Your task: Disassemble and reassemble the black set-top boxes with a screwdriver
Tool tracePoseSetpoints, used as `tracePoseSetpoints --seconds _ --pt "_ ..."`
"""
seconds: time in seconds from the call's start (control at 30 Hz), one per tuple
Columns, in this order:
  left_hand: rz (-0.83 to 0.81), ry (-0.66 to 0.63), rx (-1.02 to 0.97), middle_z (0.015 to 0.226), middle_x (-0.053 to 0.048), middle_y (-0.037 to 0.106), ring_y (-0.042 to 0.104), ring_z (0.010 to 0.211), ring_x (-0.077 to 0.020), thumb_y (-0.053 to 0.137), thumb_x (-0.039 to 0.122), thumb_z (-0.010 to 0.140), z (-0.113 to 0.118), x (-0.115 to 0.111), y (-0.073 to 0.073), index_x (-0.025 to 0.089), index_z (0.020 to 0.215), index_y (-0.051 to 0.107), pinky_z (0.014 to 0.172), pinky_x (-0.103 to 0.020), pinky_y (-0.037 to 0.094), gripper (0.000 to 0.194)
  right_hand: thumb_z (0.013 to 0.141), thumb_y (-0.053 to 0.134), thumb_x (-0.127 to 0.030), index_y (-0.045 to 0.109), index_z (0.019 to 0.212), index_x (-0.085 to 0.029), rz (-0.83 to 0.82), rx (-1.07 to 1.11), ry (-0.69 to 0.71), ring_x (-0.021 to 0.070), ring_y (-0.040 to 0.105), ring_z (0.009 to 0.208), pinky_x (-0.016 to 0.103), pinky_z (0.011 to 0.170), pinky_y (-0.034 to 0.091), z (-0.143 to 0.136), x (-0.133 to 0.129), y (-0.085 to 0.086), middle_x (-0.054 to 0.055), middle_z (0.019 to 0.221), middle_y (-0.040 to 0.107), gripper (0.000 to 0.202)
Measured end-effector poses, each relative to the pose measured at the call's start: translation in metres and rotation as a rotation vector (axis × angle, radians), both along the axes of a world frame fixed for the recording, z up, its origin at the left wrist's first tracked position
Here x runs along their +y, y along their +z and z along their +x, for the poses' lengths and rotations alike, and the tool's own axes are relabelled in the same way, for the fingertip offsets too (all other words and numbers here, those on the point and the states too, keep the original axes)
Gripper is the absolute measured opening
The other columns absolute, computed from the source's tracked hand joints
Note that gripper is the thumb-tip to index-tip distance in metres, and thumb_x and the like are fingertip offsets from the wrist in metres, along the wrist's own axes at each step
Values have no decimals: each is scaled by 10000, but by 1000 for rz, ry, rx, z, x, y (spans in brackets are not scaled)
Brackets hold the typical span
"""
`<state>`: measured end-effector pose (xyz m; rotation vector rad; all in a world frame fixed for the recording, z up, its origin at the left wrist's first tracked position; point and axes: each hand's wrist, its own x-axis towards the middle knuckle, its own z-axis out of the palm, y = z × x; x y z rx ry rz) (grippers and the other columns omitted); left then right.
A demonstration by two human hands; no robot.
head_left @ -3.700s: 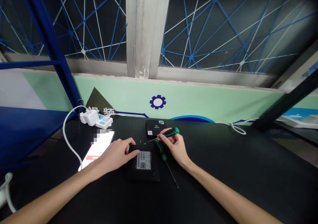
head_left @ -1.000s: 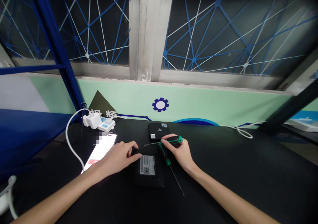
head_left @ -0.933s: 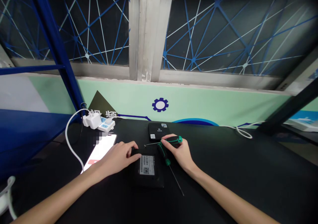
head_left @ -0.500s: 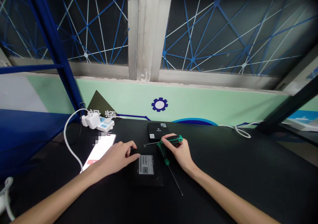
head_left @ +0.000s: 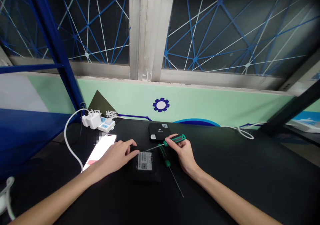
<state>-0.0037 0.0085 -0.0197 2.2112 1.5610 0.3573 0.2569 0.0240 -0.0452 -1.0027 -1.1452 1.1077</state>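
A flat black case [head_left: 147, 174] with a white printed label, like a small drive, lies in front of me. My left hand [head_left: 124, 151] grips its far left corner, thumb by the label and index finger bent over the far edge. My right hand [head_left: 182, 151] is closed round the green-and-black handle of a screwdriver [head_left: 176, 138]. Its thin shaft points left, and the tip is at the far edge of the case, close to my left fingertips. A second green-and-black screwdriver [head_left: 168, 163] lies between the case and my right hand, shaft toward me.
Behind the hands lies a thin black box [head_left: 159, 131] with small stickers. To the left are a lit phone [head_left: 101, 148], a white power strip with a charger [head_left: 96, 121] and a looping white cable [head_left: 66, 131]. A blue frame post [head_left: 53, 32] rises at the left.
The near end of the case has shifted slightly away from me and left. The held screwdriver's tip has come down and toward me, onto the far edge of the case.
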Motion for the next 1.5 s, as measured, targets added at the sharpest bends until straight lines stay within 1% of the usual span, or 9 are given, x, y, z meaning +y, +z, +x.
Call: tracePoseSetpoints --seconds 0.2,0.4,0.53,0.83,1.03,1.27,1.5 --pt "33 -10 16 662 24 613 579 640 -182 431 521 966 0 -1 -1 230 1156 635 571 -271 333 403 645 857 -516 643 742 -178 -15 -35 31 156 544 567 277 556 446 -2 -4 5 -7 608 601 412" --pt "67 -21 18 661 18 624 593 644 -186 405 514 974 0 -1 -3 233 1164 637 576 -278 349 412 660 840 -533 644 746 -181 8 -60 33 163 548 575 279 554 437 -2 -4 3 -6 614 596 413" --pt "51 -19 29 661 23 633 600 619 -183 406 506 978 0 0 -4 227 1178 632 565 -273 344 410 662 845 -518 648 740 -180 18 -40 47 151 541 574 267 564 430 -3 -4 3 -18 608 592 399" --pt "52 -13 19 664 17 635 604 640 -186 396 509 975 1 -2 -1 236 1159 639 572 -275 345 409 661 850 -519 656 734 -177 20 -32 64 149 542 569 264 554 431 -2 -5 3 -16 611 593 400" --pt "34 -18 23 635 23 615 583 582 -176 395 512 973 1 -3 2 231 1152 640 540 -269 333 415 688 833 -507 657 722 -177 38 -57 67 143 532 581 265 570 430 -2 -7 5 -15 635 587 376" --pt "45 -15 40 660 11 619 595 647 -189 399 513 971 1 -4 2 237 1162 641 567 -268 343 414 684 840 -490 650 725 -175 35 -52 61 134 509 573 259 561 417 -1 -5 4 -20 622 565 371" --pt "40 -21 47 659 12 627 587 631 -188 409 508 980 0 -4 3 241 1166 641 557 -270 330 399 675 849 -494 649 739 -174 3 -36 61 129 487 563 255 549 395 1 -3 1 -25 614 555 383"
